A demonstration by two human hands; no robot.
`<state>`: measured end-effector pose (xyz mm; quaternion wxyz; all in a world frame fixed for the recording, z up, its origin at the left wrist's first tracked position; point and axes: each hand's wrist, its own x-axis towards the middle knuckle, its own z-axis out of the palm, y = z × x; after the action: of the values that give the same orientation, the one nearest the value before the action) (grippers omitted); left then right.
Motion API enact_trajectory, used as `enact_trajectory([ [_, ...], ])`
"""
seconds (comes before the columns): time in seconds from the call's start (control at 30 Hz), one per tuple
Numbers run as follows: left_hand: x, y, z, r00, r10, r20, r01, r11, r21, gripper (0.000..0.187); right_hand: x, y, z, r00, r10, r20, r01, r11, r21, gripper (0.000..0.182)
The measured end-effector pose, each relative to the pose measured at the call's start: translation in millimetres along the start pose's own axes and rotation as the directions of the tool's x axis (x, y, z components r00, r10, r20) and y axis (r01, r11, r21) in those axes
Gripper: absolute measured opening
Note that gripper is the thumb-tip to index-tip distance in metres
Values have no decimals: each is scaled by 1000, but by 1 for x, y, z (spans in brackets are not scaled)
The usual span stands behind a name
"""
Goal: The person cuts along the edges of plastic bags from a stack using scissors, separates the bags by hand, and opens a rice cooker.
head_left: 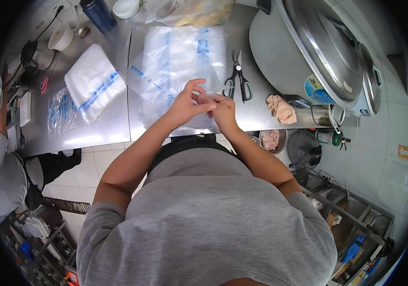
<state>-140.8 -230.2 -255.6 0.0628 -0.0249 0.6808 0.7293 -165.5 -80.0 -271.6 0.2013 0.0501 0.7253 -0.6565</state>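
Note:
My hands meet over the near right part of a stack of clear plastic bags (pixel 180 52) with blue print, laid on the steel table. The fingers of my left hand (pixel 187 105) are apart and bent, its thumb reaching across to the other hand. My right hand (pixel 224 113) has its fingers drawn together at the left thumb; I cannot tell what is pinched there. Thin see-through film shows around the fingertips. Just beyond the right hand lie black-handled scissors (pixel 238 71), blades spread a little and pointing away from me.
Left of the stack lies a folded white bag pile (pixel 92 78) beside a crinkled clear wrapper (pixel 61 114). A large lidded pot (pixel 280 52) and a beige cloth (pixel 281 109) stand at right. Another person (pixel 8 176) is at far left. Below the table edge sits a fan (pixel 304 150).

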Motion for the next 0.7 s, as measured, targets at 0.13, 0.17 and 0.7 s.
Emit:
enact_trajectory([
  [0.13,4,-12,14,996,-74,-46,57,955,-291,47,10,2,-3,995,4,104,-20,989,147,26],
  [0.17,8,-15,13,994,-103,-48,73,907,-416,43,13,1,-4,993,18,113,-40,979,201,26],
  [0.7,-3,72,8,957,280,-78,-55,437,898,63,50,17,-105,742,-666,71,346,291,-892,40],
])
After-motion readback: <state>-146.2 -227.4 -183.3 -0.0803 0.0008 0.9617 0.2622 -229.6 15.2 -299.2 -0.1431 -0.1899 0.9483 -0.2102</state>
